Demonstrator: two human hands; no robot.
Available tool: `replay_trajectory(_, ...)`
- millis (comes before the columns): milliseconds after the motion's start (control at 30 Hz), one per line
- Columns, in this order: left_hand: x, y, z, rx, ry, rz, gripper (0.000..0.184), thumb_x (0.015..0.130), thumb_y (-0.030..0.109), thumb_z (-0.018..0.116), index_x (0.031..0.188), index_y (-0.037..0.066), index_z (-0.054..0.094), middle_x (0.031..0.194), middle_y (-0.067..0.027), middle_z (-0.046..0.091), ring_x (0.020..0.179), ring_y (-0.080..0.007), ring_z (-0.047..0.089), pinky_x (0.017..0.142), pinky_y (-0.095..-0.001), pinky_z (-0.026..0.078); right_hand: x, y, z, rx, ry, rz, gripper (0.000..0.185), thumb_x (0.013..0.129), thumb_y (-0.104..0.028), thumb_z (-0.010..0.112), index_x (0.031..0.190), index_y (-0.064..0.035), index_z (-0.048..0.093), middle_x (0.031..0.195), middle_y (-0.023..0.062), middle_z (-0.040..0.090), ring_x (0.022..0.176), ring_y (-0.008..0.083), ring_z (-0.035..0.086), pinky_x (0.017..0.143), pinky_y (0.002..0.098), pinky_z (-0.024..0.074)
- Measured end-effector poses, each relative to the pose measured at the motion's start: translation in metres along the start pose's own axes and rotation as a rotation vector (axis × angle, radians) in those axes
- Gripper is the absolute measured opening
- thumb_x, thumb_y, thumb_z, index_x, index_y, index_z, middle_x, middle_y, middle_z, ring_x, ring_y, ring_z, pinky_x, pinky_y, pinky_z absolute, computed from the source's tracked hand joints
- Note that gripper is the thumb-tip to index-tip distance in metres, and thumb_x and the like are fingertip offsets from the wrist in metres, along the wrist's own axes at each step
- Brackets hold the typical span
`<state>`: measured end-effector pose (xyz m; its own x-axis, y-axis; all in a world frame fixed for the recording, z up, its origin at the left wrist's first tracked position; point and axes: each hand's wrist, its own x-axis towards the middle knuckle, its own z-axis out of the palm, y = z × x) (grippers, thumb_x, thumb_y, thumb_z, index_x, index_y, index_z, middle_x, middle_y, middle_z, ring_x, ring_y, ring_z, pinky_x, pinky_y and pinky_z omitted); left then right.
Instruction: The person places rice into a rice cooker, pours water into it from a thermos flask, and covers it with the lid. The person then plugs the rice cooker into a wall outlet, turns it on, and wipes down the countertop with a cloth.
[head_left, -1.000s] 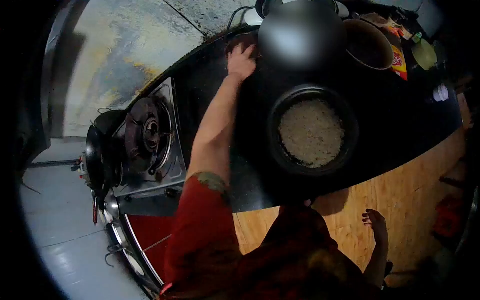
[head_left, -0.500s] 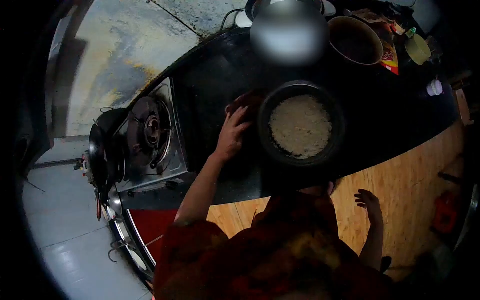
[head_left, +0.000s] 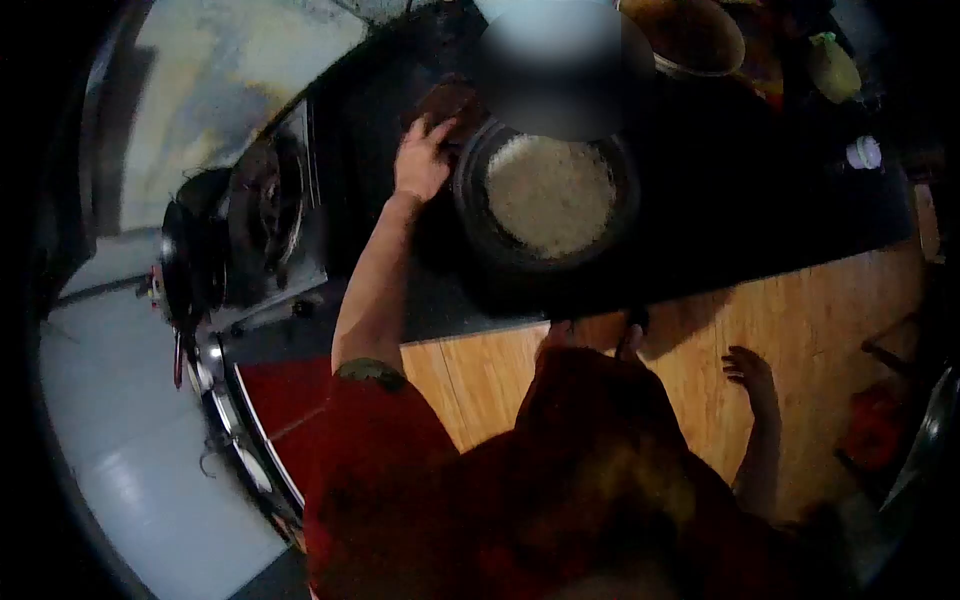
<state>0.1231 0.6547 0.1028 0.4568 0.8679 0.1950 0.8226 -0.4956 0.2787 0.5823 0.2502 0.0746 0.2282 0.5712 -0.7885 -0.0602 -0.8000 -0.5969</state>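
My left hand (head_left: 422,160) is on a dark reddish-brown cloth (head_left: 445,105) on the black counter (head_left: 740,190), its fingers bent over the cloth's near edge. Just right of that hand stands a round dark pot (head_left: 625,190) holding a pale, grainy food (head_left: 552,195). My right hand (head_left: 747,368) hangs over the wooden floor, away from the counter, with its fingers apart and nothing in them.
A gas stove (head_left: 270,210) is at the left, with a dark pan (head_left: 180,260) beyond it. Toward the back right are a wide bowl (head_left: 735,45), a yellowish container (head_left: 833,70) and a white-and-purple item (head_left: 863,153). A blurred patch covers the back middle.
The view has shifted. My left hand first came nearer with the cloth from the back of the counter, and now reaches farther forward beside the pot. My right hand still hangs free.
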Motion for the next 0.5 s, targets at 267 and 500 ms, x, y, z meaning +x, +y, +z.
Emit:
replay_trajectory(267,-0.208,0.152,0.004,0.185,0.017,-0.413,0.049,0.075,0.007,0.054,0.123,0.006,0.047,0.131,-0.0274,0.032,0.117,-0.0446,0.036,0.097,-0.0434,0.034,0.015,0.011,-0.044,0.042,-0.058,-0.101,0.043,0.088,-0.032,0.053,0.119,-0.0025,0.052,0.106,0.0115,0.061,0.092,0.0204,0.059,0.081,0.032,0.0471)
replay_trajectory(500,-0.145,0.297,0.065,0.024,0.007,-0.114,0.044,0.072,0.018,0.059,0.113,0.0,0.054,0.13,-0.0332,0.03,0.123,-0.045,0.028,0.1,-0.0554,0.024,0.0,0.015,-0.069,0.085,-0.042,-0.13,0.038,0.089,-0.026,0.051,0.118,-0.0015,0.052,0.104,0.0104,0.062,0.089,0.0188,0.06,0.078,0.0307,0.0468)
